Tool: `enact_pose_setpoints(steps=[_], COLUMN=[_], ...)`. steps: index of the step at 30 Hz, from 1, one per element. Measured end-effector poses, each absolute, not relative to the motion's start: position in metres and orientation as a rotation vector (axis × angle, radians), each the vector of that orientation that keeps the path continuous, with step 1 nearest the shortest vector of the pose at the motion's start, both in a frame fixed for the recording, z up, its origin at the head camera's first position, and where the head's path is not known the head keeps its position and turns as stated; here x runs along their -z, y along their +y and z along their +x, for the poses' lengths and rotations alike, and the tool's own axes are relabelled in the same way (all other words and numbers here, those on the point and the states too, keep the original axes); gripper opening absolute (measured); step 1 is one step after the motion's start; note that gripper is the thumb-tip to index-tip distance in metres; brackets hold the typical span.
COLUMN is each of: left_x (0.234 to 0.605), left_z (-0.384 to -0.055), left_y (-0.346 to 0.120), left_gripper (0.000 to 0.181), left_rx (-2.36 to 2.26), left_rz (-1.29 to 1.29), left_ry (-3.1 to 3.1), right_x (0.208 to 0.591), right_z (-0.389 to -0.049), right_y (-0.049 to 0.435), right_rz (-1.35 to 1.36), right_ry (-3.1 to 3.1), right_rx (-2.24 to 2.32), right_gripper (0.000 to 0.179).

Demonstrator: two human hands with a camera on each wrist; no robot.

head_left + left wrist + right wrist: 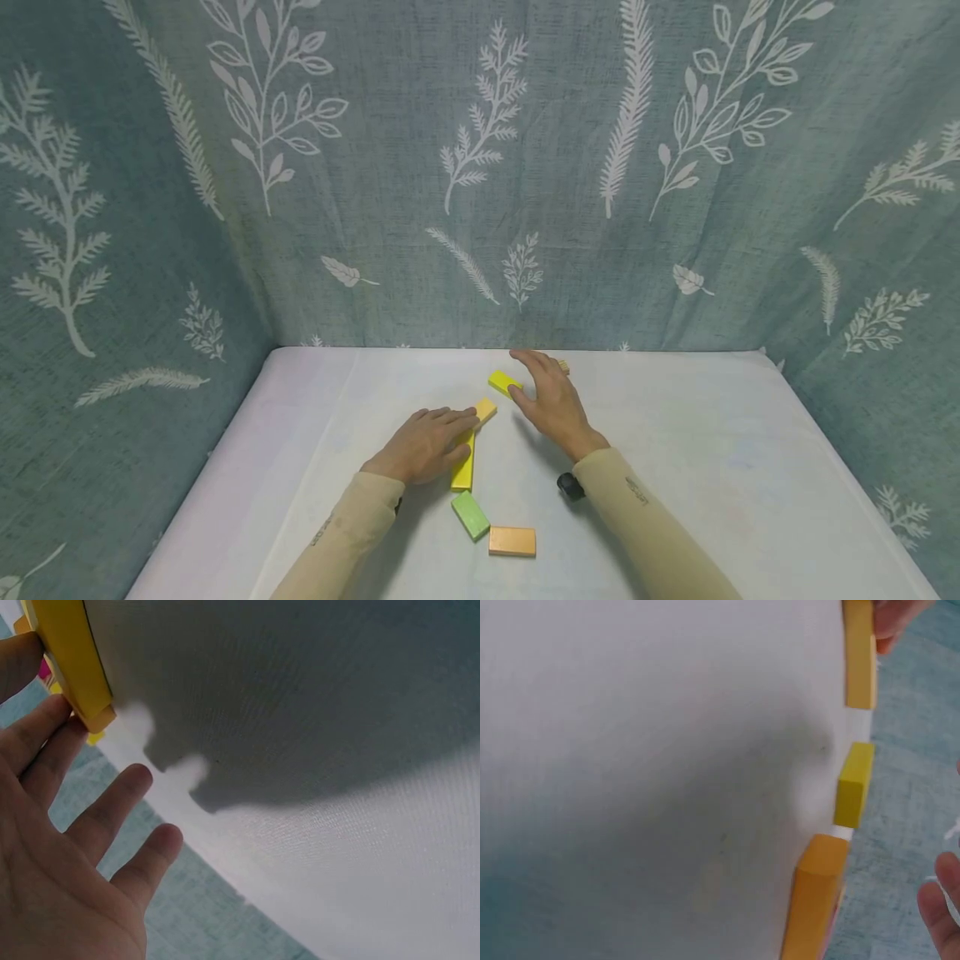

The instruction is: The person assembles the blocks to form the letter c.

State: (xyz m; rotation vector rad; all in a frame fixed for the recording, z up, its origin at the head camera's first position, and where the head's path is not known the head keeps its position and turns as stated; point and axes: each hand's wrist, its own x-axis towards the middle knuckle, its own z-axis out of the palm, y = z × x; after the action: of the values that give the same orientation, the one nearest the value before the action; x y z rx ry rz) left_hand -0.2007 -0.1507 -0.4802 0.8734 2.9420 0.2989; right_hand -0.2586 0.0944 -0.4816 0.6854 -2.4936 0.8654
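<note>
My left hand (423, 443) lies over a long yellow block (464, 467), its fingertips at a light orange block (487, 410) just beyond. In the left wrist view its fingers are mostly straight, with the thumb and fingertips touching a yellow block (71, 656) along one side. My right hand (553, 406) is spread above the table, its thumb close by a short bright yellow block (502, 382). Behind it, a pale yellow piece (564, 367) is partly hidden. In the right wrist view an orange block (815, 896) stands apart from the fingertips (934, 904).
A green block (470, 516) lies tilted nearer me, its corner close to an orange block (512, 542). All stand on a white-covered table (675, 500). Leaf-patterned curtains (390, 183) rise at the back and both sides.
</note>
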Motion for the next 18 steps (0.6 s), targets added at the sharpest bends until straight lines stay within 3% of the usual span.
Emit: enact_pose_setpoints(steps=[18], left_x=[0.481], left_z=[-0.202], left_y=[-0.152], left_gripper=[0.044], left_rx=[-0.305], left_rz=[0.89], left_ry=[2.938], right_x=[0.485], right_z=[-0.273], right_y=[0.09], right_rz=[0.598], right_ry=[-2.764], right_rx=[-0.861], right_gripper=[0.057])
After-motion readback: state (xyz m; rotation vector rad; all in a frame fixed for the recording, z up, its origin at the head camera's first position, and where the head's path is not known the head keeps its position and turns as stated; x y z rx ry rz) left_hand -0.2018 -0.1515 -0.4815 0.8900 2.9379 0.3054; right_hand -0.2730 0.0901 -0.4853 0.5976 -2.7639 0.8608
